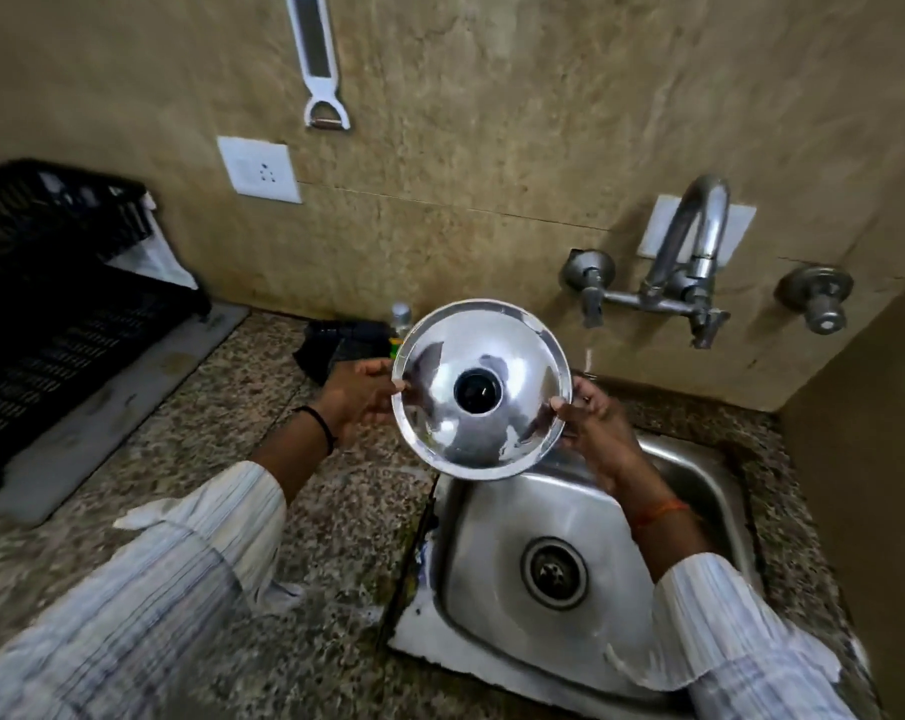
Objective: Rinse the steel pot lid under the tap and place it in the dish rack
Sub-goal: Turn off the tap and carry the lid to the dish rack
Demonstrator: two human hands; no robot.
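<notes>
The round steel pot lid (512,433) with a black knob in its middle is held up, its top face towards me, above the left rim of the sink. My left hand (359,394) grips its left edge and my right hand (593,423) grips its right edge. The steel tap (692,241) juts from the wall up and to the right of the lid; a thin trickle of water falls behind my right hand. The black plastic dish rack (50,304) stands on a grey mat at the far left of the counter.
The steel sink (497,563) with its drain lies below the lid. A black scrubber and a small bottle (401,317) sit on the granite counter behind the lid. Two wall valves flank the tap. A white peeler and a socket hang on the wall.
</notes>
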